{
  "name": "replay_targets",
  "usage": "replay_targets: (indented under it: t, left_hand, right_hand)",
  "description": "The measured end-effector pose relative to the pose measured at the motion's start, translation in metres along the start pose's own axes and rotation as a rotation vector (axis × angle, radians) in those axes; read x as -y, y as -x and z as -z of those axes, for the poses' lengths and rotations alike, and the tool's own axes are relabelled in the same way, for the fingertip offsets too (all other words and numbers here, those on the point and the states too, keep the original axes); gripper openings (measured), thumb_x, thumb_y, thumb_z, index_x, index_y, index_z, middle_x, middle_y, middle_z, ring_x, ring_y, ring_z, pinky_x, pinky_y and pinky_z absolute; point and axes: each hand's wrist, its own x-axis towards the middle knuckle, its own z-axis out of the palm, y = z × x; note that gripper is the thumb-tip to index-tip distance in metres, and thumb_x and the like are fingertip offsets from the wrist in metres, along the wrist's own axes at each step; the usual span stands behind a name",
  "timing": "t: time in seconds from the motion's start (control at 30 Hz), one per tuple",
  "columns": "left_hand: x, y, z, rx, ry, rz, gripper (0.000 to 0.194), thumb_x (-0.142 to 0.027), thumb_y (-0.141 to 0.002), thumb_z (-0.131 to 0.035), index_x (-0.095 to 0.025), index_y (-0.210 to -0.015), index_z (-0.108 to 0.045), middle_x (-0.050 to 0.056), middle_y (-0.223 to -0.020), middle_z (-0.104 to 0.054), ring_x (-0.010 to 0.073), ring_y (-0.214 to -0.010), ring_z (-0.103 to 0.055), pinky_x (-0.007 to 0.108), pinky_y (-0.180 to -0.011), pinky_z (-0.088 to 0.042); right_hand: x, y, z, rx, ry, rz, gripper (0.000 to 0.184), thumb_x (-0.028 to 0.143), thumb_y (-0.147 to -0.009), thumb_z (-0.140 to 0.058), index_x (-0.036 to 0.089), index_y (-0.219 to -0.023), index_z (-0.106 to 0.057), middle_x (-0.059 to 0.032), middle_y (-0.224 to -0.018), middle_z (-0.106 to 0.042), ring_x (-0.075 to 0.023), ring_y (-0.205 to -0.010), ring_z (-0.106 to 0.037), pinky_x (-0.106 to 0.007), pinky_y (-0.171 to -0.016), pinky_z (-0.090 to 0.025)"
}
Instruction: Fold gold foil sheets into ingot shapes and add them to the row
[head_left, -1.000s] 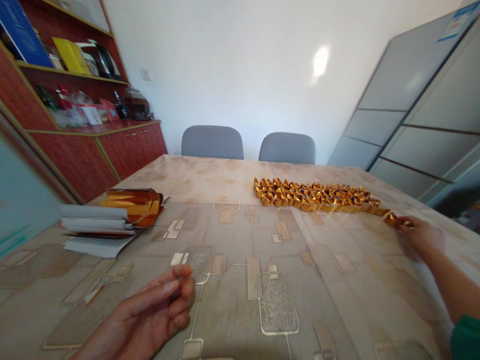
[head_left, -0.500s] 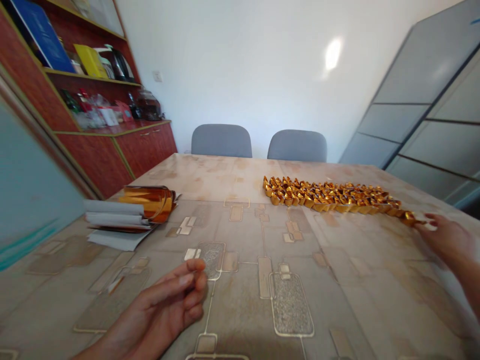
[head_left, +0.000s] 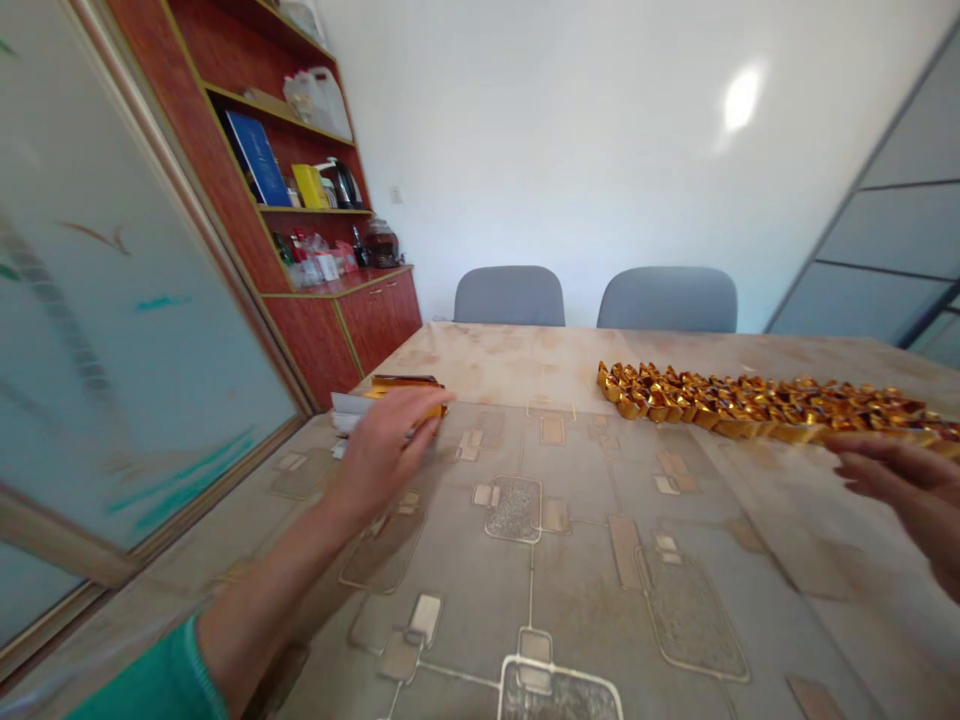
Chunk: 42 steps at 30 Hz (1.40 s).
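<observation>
My left hand (head_left: 394, 430) reaches over a stack of folded gold foil paper (head_left: 409, 381), its fingers stretched out and the thumb apart. It hides much of the stack, and whether the fingertips touch the paper is hard to see. White undersides of the sheets show at the left of the stack. At the right edge, my right hand (head_left: 904, 485) is open with its fingers extended and holds nothing. Just beyond it lie close rows of folded gold paper ingots (head_left: 750, 400).
The patterned table (head_left: 577, 590) stretches out ahead. Two grey chairs (head_left: 510, 295) stand behind its far edge. At the left are a red wooden cabinet (head_left: 315, 335) with shelves of household things and a frosted glass door (head_left: 135, 330).
My left hand has moved forward from the near table to the gold foil paper stack. My right hand has let go of the ingot at the row's end and drawn back. The view has turned left.
</observation>
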Motion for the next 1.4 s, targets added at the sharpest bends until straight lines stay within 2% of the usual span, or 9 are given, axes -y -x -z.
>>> replay_targets:
  t: [0.13,0.3,0.4,0.67,0.83,0.93,1.1,1.27,1.4]
  left_hand:
    - [0.056,-0.028,0.046,-0.081,-0.585,-0.042,0.045,-0.013,-0.092,-0.040,-0.020,-0.132,-0.058,0.014,-0.146,-0.051,0.0340,-0.140,-0.035,0.062,-0.113,-0.007]
    - [0.100,-0.026,0.061,0.068,-0.715,0.047,0.036,-0.014,-0.096,-0.038,-0.021,-0.111,-0.070,0.009,-0.128,-0.066,0.0374,-0.139,-0.037,0.067,-0.109,0.000]
    - [0.094,-0.020,0.063,0.091,-0.738,0.026,0.041,-0.014,-0.100,-0.031,-0.015,-0.106,-0.071,0.007,-0.119,-0.070,0.0370,-0.137,-0.040,0.069,-0.108,0.002]
    - [0.073,-0.017,0.071,0.107,-0.765,0.048,0.024,-0.014,-0.093,-0.051,-0.013,-0.094,-0.075,0.009,-0.104,-0.075,0.0323,-0.127,-0.053,0.060,-0.112,-0.009]
    - [0.083,-0.020,0.072,0.084,-0.759,0.080,0.014,-0.024,-0.086,-0.064,-0.020,-0.086,-0.077,0.010,-0.101,-0.077,0.0344,-0.117,-0.061,0.054,-0.110,-0.022]
    - [0.089,-0.023,0.074,0.053,-0.755,0.089,0.023,-0.032,-0.091,-0.056,-0.024,-0.093,-0.078,0.008,-0.098,-0.078,0.0296,-0.100,-0.069,0.045,-0.103,-0.035]
    - [0.091,-0.022,0.071,-0.072,-0.766,0.103,0.024,-0.030,-0.091,-0.055,-0.027,-0.097,-0.078,0.005,-0.096,-0.078,0.0262,-0.088,-0.072,0.038,-0.098,-0.041]
    - [0.082,-0.019,0.071,-0.268,-0.734,0.110,0.017,-0.025,-0.085,-0.062,-0.025,-0.085,-0.078,0.005,-0.085,-0.078,0.0288,-0.082,-0.071,0.042,-0.094,-0.046]
    - [0.063,-0.018,0.063,-0.397,-0.654,0.012,0.016,-0.021,-0.086,-0.059,-0.021,-0.091,-0.074,0.005,-0.101,-0.077,0.0260,-0.098,-0.069,0.042,-0.099,-0.046]
  right_hand:
    - [0.077,0.040,-0.027,0.217,-0.232,-0.015,0.033,0.051,-0.065,-0.062,0.025,-0.084,-0.073,-0.0098,-0.092,-0.075,-0.0292,-0.078,-0.067,-0.042,-0.070,-0.053]
    - [0.105,0.069,-0.061,0.355,-0.416,0.075,0.033,0.054,-0.070,-0.065,0.025,-0.084,-0.073,-0.0069,-0.086,-0.073,-0.0256,-0.075,-0.066,-0.035,-0.065,-0.054]
    - [0.119,0.082,-0.074,0.421,-0.468,0.114,0.032,0.053,-0.074,-0.065,0.024,-0.085,-0.074,-0.0061,-0.085,-0.073,-0.0236,-0.073,-0.065,-0.033,-0.064,-0.053]
    - [0.148,0.110,-0.087,0.566,-0.561,0.126,0.028,0.049,-0.081,-0.062,0.023,-0.082,-0.072,-0.0043,-0.080,-0.071,-0.0219,-0.075,-0.065,-0.032,-0.067,-0.053]
    - [0.145,0.111,-0.089,0.619,-0.642,-0.010,0.027,0.050,-0.076,-0.069,0.024,-0.081,-0.072,-0.0045,-0.076,-0.069,-0.0202,-0.066,-0.061,-0.030,-0.056,-0.049]
    - [0.149,0.111,-0.083,0.651,-0.723,-0.171,0.032,0.051,-0.072,-0.075,0.022,-0.087,-0.074,-0.0047,-0.074,-0.069,-0.0175,-0.060,-0.059,-0.028,-0.052,-0.048]
    - [0.157,0.110,-0.073,0.690,-0.829,-0.362,0.038,0.046,-0.063,-0.084,0.018,-0.087,-0.074,-0.0027,-0.070,-0.068,-0.0144,-0.057,-0.057,-0.025,-0.051,-0.045]
    - [0.152,0.109,-0.076,0.713,-0.899,-0.423,0.038,0.041,-0.058,-0.089,0.020,-0.086,-0.075,-0.0019,-0.073,-0.069,-0.0118,-0.058,-0.055,-0.021,-0.050,-0.044]
    - [0.145,0.108,-0.078,0.780,-0.958,-0.432,0.037,0.042,-0.062,-0.089,0.020,-0.088,-0.075,-0.0008,-0.075,-0.070,-0.0092,-0.058,-0.055,-0.019,-0.053,-0.045]
